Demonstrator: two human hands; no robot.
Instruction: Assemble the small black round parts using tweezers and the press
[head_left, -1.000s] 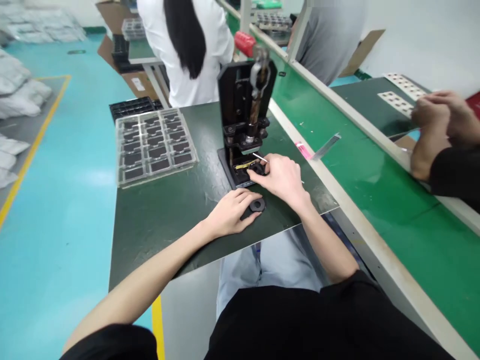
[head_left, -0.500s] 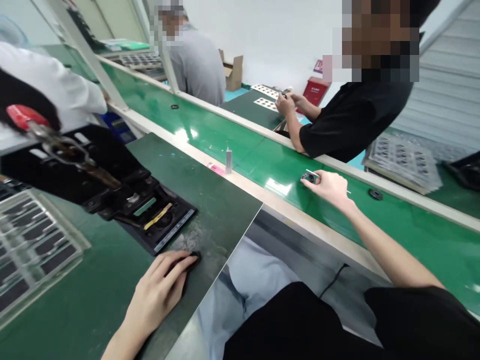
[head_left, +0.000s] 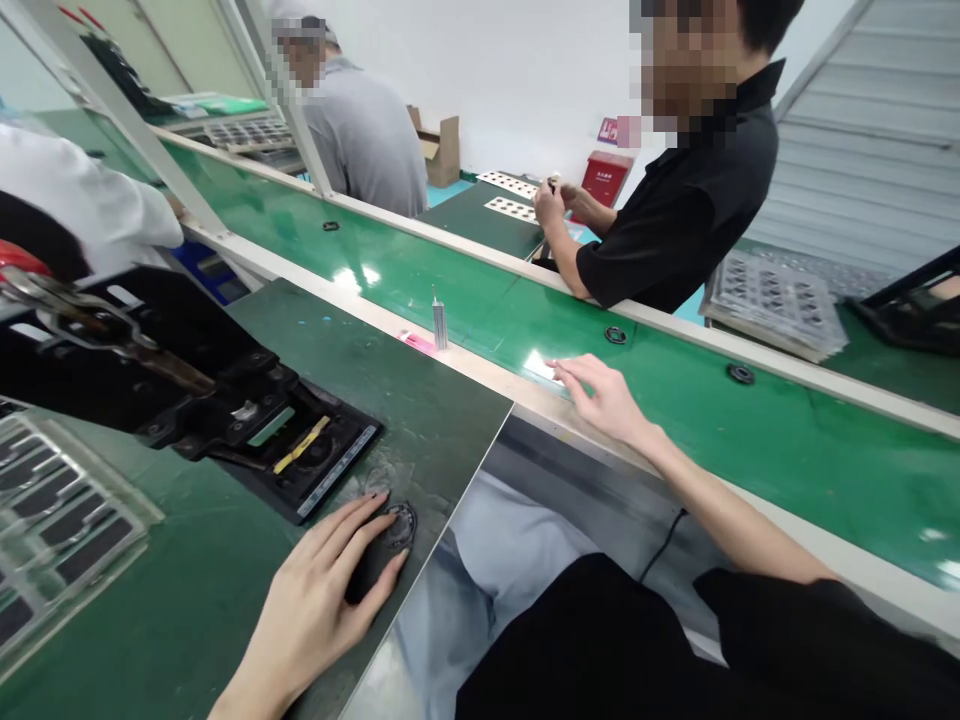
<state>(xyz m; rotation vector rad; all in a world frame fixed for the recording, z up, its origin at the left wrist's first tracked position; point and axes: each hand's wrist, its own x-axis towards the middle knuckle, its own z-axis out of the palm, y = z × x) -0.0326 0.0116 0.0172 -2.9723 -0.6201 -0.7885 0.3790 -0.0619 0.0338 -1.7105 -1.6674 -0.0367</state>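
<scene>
My left hand point(head_left: 322, 580) rests on the dark green table, its index fingertip and thumb at the edges of a black ring-shaped part point(head_left: 405, 522) lying near the table's edge. Over the near side of the green conveyor belt point(head_left: 480, 300), my right hand point(head_left: 604, 395) has its thumb and forefinger close together. What they pinch, if anything, blends into a bright reflection and cannot be made out. Beyond this hand a black ring point(head_left: 616, 335) lies on the belt, with another black ring point(head_left: 741, 373) farther right.
A black clamp press point(head_left: 300, 440) with a red-tipped lever stands left of my left hand, beside a clear tray point(head_left: 67, 520). A small grey upright object point(head_left: 439, 322) stands on the belt's near rail. Across the belt, a co-worker in black point(head_left: 675, 210) handles a small part.
My right hand has let go of a black ring on the belt and moved left towards the near rail; its thin white stick no longer shows. My left fingers have spread, uncovering the ring.
</scene>
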